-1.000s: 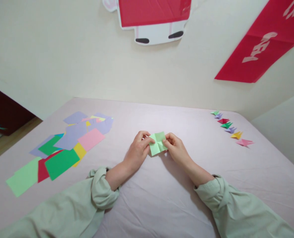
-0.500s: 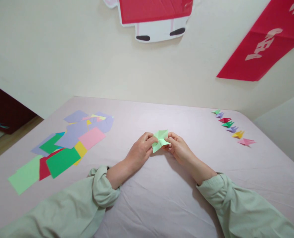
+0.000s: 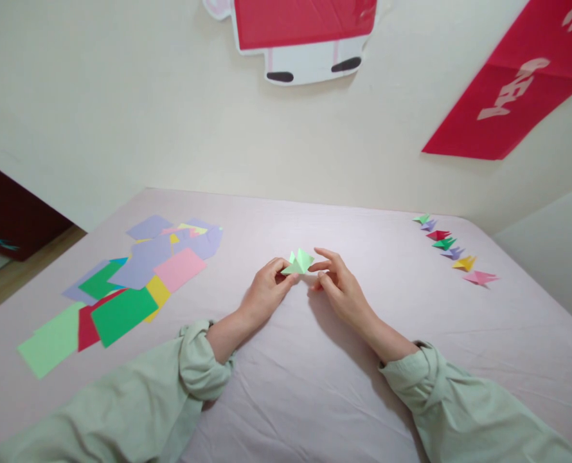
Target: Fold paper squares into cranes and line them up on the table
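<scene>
A light green piece of folded paper (image 3: pixel 299 262), with pointed flaps standing up, is pinched at its left side by my left hand (image 3: pixel 265 292). My right hand (image 3: pixel 342 290) is just to the right of the paper, fingers apart and holding nothing; whether a fingertip touches the paper's edge I cannot tell. Over on the right, several small folded paper figures (image 3: pixel 444 244) in green, purple, red, yellow and pink stand in a slanting row.
Loose coloured paper sheets (image 3: pixel 125 315) lie overlapping on the left of the cloth-covered table (image 3: pixel 286 399). Behind it rises a pale wall (image 3: pixel 286 141) bearing a red-and-white cutout (image 3: pixel 305 26) and a red banner (image 3: pixel 488 96).
My right hand has let go of the green paper and its fingers have spread. The paper has gone from spread out to folded up, with its points raised, in my left hand.
</scene>
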`<state>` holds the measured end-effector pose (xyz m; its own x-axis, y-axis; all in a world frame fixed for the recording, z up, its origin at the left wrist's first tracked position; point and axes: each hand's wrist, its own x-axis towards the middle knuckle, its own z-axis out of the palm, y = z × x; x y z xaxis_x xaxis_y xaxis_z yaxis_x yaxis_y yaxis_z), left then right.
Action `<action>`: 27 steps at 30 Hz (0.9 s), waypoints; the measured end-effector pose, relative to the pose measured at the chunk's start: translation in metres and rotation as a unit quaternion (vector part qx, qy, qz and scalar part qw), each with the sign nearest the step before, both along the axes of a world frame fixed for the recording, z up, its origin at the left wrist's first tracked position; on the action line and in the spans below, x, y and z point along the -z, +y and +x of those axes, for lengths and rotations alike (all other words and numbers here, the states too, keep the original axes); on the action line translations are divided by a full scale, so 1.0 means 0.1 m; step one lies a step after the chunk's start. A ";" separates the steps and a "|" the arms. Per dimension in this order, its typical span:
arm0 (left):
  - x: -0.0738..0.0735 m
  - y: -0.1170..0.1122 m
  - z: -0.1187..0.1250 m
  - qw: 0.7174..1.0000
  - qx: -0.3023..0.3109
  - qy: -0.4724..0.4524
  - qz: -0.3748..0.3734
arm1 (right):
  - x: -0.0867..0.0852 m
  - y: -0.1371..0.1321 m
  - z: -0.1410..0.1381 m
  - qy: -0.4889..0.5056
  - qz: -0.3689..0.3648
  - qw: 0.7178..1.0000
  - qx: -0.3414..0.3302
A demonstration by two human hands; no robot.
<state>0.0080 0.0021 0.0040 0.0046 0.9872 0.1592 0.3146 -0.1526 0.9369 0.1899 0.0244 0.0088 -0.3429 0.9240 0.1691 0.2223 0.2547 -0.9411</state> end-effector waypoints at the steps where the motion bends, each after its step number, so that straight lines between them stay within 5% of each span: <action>1: 0.00 0.00 0.00 1.000 0.001 0.000 0.001 | 0.00 0.00 0.00 -0.009 0.000 1.000 -0.006; 10: -0.02 -0.03 -0.01 0.995 0.049 0.045 0.077 | 0.04 0.05 -0.02 0.031 -0.046 0.998 -0.011; 27: 0.01 0.00 -0.01 0.999 0.021 -0.024 0.007 | -0.05 0.00 -0.01 -0.085 0.127 0.988 -0.024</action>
